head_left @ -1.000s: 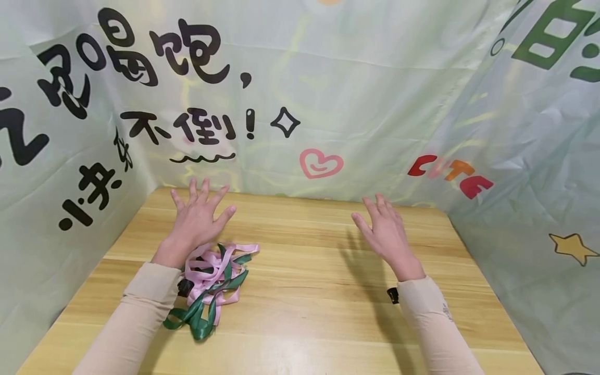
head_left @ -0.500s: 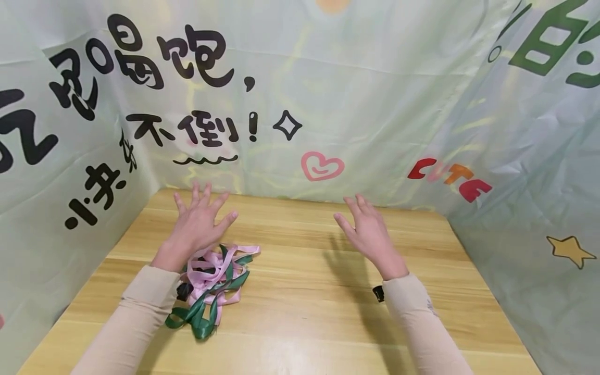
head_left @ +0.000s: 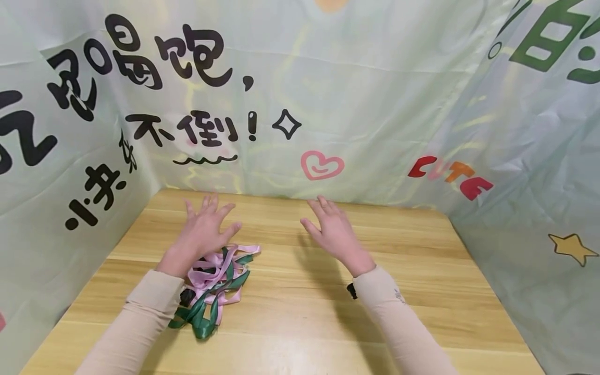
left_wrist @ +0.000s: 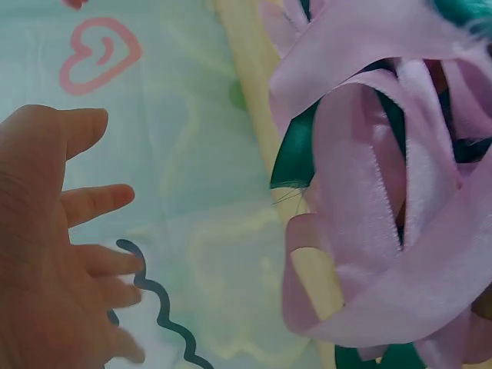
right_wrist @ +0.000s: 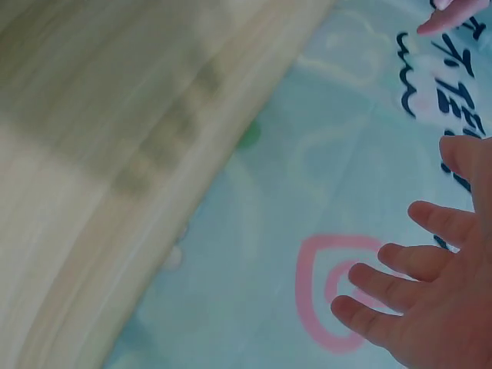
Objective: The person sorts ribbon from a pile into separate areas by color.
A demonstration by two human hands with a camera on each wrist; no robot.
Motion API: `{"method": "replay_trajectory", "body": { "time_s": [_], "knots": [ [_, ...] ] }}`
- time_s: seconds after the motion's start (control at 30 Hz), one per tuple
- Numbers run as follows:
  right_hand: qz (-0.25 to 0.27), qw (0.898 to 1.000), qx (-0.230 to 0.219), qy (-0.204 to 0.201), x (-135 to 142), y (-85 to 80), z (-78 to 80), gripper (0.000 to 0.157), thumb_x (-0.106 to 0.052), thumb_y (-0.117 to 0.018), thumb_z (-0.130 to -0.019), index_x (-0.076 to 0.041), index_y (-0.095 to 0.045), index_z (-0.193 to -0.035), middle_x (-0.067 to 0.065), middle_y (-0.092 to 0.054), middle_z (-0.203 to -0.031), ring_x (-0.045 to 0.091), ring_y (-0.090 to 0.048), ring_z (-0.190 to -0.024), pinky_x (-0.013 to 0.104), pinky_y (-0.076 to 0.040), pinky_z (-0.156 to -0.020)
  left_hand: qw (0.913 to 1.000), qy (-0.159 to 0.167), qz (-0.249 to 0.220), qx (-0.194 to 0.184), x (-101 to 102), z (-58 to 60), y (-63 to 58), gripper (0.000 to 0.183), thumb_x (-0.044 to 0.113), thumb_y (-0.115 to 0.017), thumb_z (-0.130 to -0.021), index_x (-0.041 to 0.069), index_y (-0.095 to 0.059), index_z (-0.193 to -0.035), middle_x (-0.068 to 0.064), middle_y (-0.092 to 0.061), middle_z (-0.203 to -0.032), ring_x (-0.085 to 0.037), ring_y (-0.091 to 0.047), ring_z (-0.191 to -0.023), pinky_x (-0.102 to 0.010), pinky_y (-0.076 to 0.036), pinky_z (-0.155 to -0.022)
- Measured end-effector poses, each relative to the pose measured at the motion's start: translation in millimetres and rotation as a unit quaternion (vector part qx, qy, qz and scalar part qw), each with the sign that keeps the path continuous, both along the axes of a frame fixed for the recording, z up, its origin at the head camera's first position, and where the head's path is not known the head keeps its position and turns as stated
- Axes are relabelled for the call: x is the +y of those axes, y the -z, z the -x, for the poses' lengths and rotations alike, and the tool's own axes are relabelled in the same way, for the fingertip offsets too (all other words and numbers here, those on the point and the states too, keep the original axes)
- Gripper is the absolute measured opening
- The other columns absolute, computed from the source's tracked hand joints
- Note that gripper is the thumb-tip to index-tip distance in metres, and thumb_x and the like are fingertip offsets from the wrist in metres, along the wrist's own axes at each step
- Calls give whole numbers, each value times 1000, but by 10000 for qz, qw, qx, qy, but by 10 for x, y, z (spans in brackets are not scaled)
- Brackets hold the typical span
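A tangled heap of pink and green satin ribbons (head_left: 217, 284) lies on the left half of the wooden table (head_left: 290, 312). My left hand (head_left: 201, 229) hovers above and just beyond the heap, fingers spread, holding nothing; its wrist and sleeve overlap part of the ribbons in the head view. In the left wrist view, loops of pink ribbon (left_wrist: 354, 154) fill the right side, apart from the fingers (left_wrist: 100, 206). Over the middle of the table, my right hand (head_left: 335, 232) is held up with fingers extended and nothing in it. Its shadow falls on the wood.
A pale green printed cloth (head_left: 375, 104) hangs behind the table and along both sides. It carries black characters, a pink heart (head_left: 322, 165) and a yellow star (head_left: 573, 249). Small black wrist devices (head_left: 351, 290) show at the cuffs.
My right hand has moved left across the table, closer to the left hand. My left hand has come slightly nearer and to the right. The ribbons have stayed put.
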State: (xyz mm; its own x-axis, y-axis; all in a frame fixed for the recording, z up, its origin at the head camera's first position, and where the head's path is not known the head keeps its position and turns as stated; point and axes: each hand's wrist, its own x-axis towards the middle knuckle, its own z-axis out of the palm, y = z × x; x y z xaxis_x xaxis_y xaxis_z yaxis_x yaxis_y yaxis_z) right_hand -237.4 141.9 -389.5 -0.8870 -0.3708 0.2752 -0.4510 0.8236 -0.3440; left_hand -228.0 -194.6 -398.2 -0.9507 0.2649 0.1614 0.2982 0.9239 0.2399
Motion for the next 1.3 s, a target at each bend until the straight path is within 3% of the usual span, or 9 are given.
{"method": "replay_trajectory", "body": {
  "time_s": [0.13, 0.2, 0.27, 0.33, 0.43, 0.57, 0.9, 1.13, 1.3],
  "knots": [
    [-8, 9996, 81, -276, -168, 94, 17, 60, -42, -56, -108, -7, -47, -157, 26, -45, -161, 47, -41, -151, 67, -35, -119, 9997, 104, -98, -215, 2, -9, 62, 61, 45, -54, -107, 6, -50, -154, -34, -46, -156, -54, -38, -149, -83, -1, -118],
    [0, 9992, 69, -388, -244, 138, 11, 60, -41, -57, -108, -6, -47, -156, 26, -47, -160, 47, -42, -151, 65, -36, -120, 9990, 155, -170, -396, 8, -12, 97, 58, 40, -55, -107, 3, -53, -152, -30, -63, -140, -50, -50, -142, -80, -8, -120],
    [-32, 9989, 39, -470, -317, 180, 2, 59, -40, -56, -109, -5, -48, -156, 25, -48, -159, 45, -43, -151, 63, -36, -121, 9977, 200, -259, -586, 19, -18, 131, 56, 37, -57, -107, 0, -55, -149, -25, -73, -118, -45, -67, -122, -73, -25, -120],
    [-42, 9984, 50, -559, -380, 219, -10, 58, -39, -57, -109, -4, -49, -154, 25, -51, -157, 45, -45, -149, 61, -37, -121, 9969, 277, -312, -660, 32, -21, 165, 53, 34, -59, -106, -2, -59, -145, -20, -76, -108, -39, -72, -109, -65, -41, -114],
    [-130, 9978, 15, -655, -463, 267, -25, 56, -37, -56, -109, -4, -50, -154, 23, -53, -156, 42, -46, -149, 58, -37, -121, 9967, 380, -367, -612, 55, -26, 217, 47, 28, -62, -104, -5, -64, -138, -23, -75, -116, -38, -73, -104, -56, -54, -102],
    [-159, 9972, -88, -724, -557, 312, -42, 55, -35, -57, -109, -4, -50, -154, 22, -54, -155, 40, -47, -148, 56, -37, -122, 9974, 509, -327, -388, 85, -22, 283, 40, 23, -66, -102, -6, -68, -131, -26, -71, -128, -43, -68, -120, -56, -54, -102],
    [-63, 9955, -269, -907, -773, 421, -21, 54, -31, -60, -108, -1, -51, -152, 21, -58, -151, 37, -58, -140, 48, -45, -117, 9982, 575, -23, -177, 182, -4, 391, 38, 25, -71, -100, -2, -71, -127, -22, -74, -118, -31, -73, -96, -50, -60, -89],
    [-129, 9938, -470, -1004, -875, 475, 2, 51, -29, -62, -107, 0, -55, -148, 19, -63, -147, 34, -62, -135, 45, -48, -115, 9967, 702, 295, 272, 192, 6, 509, 35, 26, -76, -96, 2, -76, -121, -17, -74, -111, -37, -68, -103, -56, -56, -90],
    [-332, 9910, -624, -1134, -953, 528, 27, 43, -27, -64, -106, 0, -63, -140, 16, -69, -138, 32, -66, -131, 43, -50, -112, 9967, 655, 450, 166, 215, 18, 562, 34, 23, -76, -95, 5, -76, -123, -15, -74, -113, -38, -67, -107, -60, -53, -95]
  ]
}}
